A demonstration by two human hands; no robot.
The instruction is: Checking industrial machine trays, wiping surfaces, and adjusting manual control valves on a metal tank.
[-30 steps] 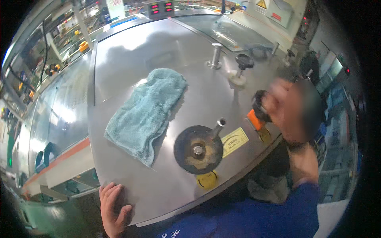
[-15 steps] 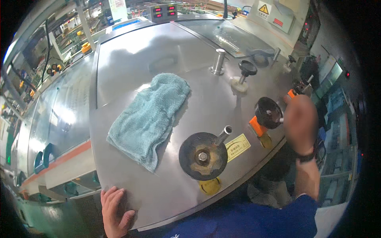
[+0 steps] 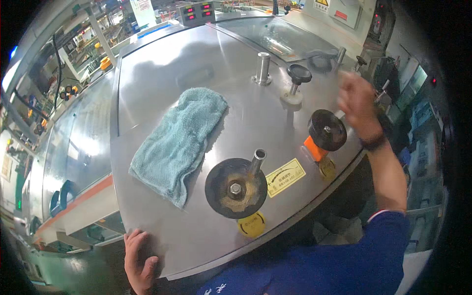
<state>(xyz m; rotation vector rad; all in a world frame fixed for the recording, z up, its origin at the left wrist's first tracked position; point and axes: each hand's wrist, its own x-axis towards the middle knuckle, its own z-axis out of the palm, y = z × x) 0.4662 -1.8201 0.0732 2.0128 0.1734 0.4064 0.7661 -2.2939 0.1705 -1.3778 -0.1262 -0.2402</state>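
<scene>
The right hand (image 3: pixel 358 101) is raised above the far right edge of the steel machine top (image 3: pixel 162 73), blurred, its fingers curled loosely; whether it has hold of anything cannot be told. Just below and to its left stands a small black handwheel (image 3: pixel 327 130), with an orange block (image 3: pixel 314 148) touching its lower side and a round yellow label (image 3: pixel 326 168) beneath that, near the rim. Further left, a yellow rectangular label (image 3: pixel 285 177) lies flat beside a large black handwheel (image 3: pixel 236 188) with a steel crank handle (image 3: pixel 257 161) rising from its upper edge; a second round yellow label (image 3: pixel 251 224) sits just under this wheel. Beyond the small wheel, a black knob (image 3: pixel 299 74) on a white base and a short steel post (image 3: pixel 262 68) stand near each other. A light blue towel (image 3: pixel 179 142) lies crumpled across the middle of the top, well apart from the right hand. The left hand (image 3: pixel 140 260) rests flat, fingers spread, on the near left rim, grasping nothing. At the far edge, a small panel (image 3: pixel 196 12) shows red lit digits.
</scene>
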